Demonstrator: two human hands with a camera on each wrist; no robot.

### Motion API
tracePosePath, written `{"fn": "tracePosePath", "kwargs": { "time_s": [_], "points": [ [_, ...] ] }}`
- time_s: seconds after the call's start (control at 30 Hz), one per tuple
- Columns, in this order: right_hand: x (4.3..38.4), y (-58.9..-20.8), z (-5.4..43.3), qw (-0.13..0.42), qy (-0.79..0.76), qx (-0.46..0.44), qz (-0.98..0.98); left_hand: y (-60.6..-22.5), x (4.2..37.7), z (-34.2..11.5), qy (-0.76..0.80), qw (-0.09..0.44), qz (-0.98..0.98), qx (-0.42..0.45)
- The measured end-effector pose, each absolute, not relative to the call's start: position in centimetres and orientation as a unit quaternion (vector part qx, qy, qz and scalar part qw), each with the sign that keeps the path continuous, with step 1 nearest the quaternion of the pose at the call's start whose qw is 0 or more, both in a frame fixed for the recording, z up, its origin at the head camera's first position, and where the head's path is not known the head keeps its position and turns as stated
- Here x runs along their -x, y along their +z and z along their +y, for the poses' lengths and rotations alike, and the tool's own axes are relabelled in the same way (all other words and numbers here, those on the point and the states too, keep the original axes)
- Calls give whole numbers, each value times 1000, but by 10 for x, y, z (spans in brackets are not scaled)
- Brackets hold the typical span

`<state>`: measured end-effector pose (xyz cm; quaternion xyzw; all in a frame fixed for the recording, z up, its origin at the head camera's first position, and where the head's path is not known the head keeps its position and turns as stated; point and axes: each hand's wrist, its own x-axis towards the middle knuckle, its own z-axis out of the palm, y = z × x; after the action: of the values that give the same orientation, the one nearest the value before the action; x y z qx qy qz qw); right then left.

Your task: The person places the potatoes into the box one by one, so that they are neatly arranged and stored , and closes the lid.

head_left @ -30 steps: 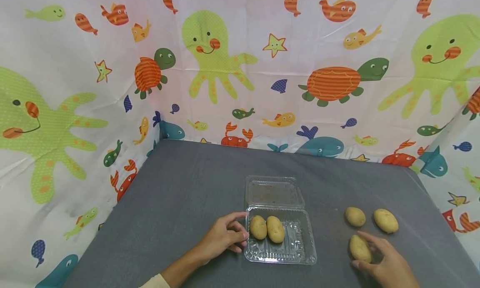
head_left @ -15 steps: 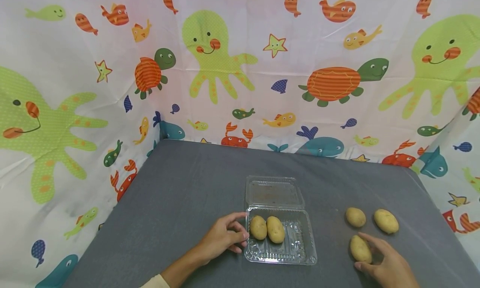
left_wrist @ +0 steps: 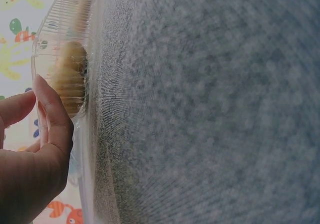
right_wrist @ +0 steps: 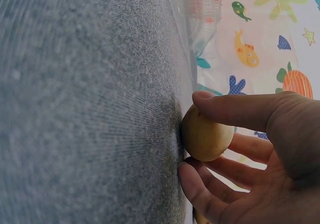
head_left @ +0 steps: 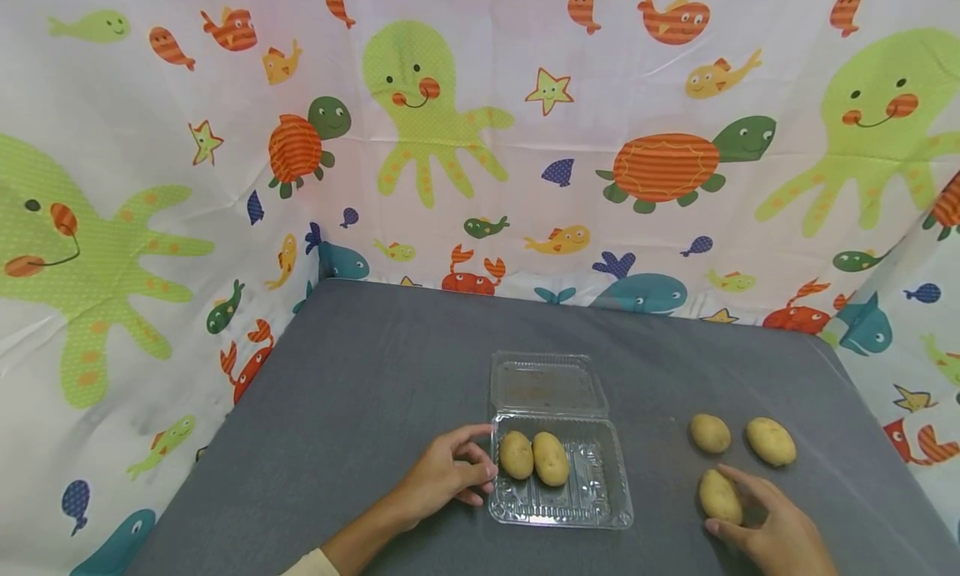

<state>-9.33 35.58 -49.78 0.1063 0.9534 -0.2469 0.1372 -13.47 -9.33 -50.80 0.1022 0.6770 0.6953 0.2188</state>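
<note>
A clear plastic clamshell container (head_left: 600, 509) lies on the grey cloth with its lid (head_left: 551, 386) folded back, away from the person. Two potatoes (head_left: 551, 459) sit side by side in its left half. At the container's left rim, my left hand (head_left: 450, 469) pinches the edge between thumb and fingers; the left wrist view shows the thumb and index fingertip meeting there. To the right of the container, my right hand (head_left: 780, 526) holds a potato (head_left: 718, 498) between thumb and fingers. That potato (right_wrist: 207, 134) appears to be on the cloth in the right wrist view.
Two more potatoes, a rounder one (head_left: 709, 434) and a longer one (head_left: 771, 442), lie just beyond the right hand. Behind and along both sides of the grey table (head_left: 375, 376) hangs a white curtain (head_left: 480, 101) printed with sea animals.
</note>
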Motion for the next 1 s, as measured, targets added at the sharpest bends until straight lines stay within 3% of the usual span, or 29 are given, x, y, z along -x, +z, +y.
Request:
{"fn": "tracePosePath", "kwargs": {
  "time_s": [1.0],
  "points": [
    [94,-501,356,148,-251,-125,948,-506,134,-93,699,220,675,-90]
  ]
}}
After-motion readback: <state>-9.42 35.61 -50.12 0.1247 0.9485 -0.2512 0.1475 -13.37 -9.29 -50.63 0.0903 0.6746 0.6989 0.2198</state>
